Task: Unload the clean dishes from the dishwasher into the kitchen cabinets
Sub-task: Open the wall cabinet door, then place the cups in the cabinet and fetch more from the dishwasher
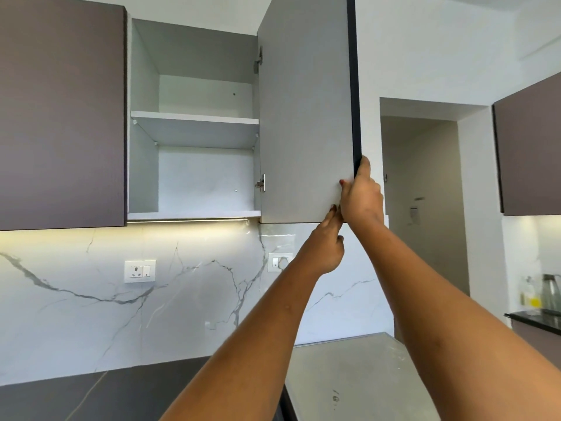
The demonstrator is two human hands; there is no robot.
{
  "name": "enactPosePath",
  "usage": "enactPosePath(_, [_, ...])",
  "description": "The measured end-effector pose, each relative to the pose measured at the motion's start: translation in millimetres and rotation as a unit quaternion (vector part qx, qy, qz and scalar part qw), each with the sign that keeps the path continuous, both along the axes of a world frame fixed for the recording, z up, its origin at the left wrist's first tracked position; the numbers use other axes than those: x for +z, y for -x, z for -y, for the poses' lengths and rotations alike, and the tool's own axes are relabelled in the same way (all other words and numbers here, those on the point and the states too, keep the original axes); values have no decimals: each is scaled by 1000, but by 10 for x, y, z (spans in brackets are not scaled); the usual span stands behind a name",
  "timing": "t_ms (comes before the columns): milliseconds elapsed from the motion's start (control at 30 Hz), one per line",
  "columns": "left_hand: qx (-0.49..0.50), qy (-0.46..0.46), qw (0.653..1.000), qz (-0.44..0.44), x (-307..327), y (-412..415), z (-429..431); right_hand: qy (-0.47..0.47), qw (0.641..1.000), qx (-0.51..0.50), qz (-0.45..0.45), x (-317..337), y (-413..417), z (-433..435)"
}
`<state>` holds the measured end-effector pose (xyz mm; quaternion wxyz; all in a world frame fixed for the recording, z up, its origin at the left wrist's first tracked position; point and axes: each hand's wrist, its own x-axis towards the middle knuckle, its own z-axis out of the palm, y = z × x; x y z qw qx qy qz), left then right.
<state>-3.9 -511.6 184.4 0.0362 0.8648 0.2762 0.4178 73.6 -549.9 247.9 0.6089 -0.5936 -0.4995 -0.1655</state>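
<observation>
An upper wall cabinet (pixel 194 123) stands open, with a grey interior and one middle shelf (pixel 194 118); both levels hold nothing. Its door (pixel 303 110) is swung out to the right, grey inner face towards me. My right hand (pixel 361 196) grips the door's free edge near the bottom corner, thumb on the dark outer edge, fingertips on the inner face. My left hand (pixel 328 241) is raised just under the door's bottom edge, fingers curled, fingertips touching that edge. No dishes or dishwasher are in view.
A closed brown cabinet door (pixel 60 110) is to the left. Marble backsplash (pixel 91 314) with two socket plates (pixel 140 271) sits below. A dark countertop (pixel 106 396) and a steel surface (pixel 358 378) lie beneath my arms. A doorway (pixel 425 192) and a second counter with bottles (pixel 543 296) are to the right.
</observation>
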Motion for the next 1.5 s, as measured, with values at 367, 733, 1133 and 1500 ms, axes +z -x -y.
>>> enactPosePath(367, [8, 21, 999, 31, -265, -50, -107, -38, 997, 48, -46, -269, -61, -108])
enactPosePath(733, [23, 242, 970, -23, -2156, -44, -343, 77, 984, 78, -142, -2298, -374, -521])
enactPosePath(1133, [-27, 504, 850, -153, -4430, -498, -639, 420, 863, -110, -258, -4979, -1204, -427])
enactPosePath(1500, [-53, 532, 775, -336, -5549, -1196, -619, 539, 766, -140, -321, -6271, -1914, -110])
